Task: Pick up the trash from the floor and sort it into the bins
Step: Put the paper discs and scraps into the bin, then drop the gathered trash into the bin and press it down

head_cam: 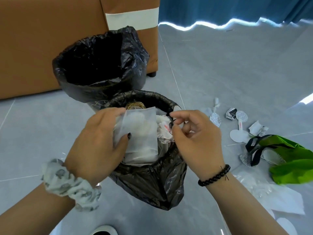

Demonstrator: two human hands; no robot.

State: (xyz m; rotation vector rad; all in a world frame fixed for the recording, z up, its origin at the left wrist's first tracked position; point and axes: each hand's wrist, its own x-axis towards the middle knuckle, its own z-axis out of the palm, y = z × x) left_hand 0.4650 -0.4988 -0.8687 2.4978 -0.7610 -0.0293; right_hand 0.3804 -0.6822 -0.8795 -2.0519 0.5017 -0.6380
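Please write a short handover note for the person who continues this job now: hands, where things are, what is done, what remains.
Left hand: holds a translucent white plastic bag over the near black-lined bin.
Right hand: fingers pinch that bin's liner rim; what else they hold, I cannot tell.
Done: the near bin already holds crumpled paper and wrappers. The far black-lined bin looks dark inside; contents unclear.
Left: on the grey tile floor to the right lie round white printed discs, torn paper scraps, a green bag with black handles and white sheets.

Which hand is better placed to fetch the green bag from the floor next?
Probably the right hand: the green bag lies on its side, and it holds nothing sizeable, while the left hand grips the translucent plastic bag.
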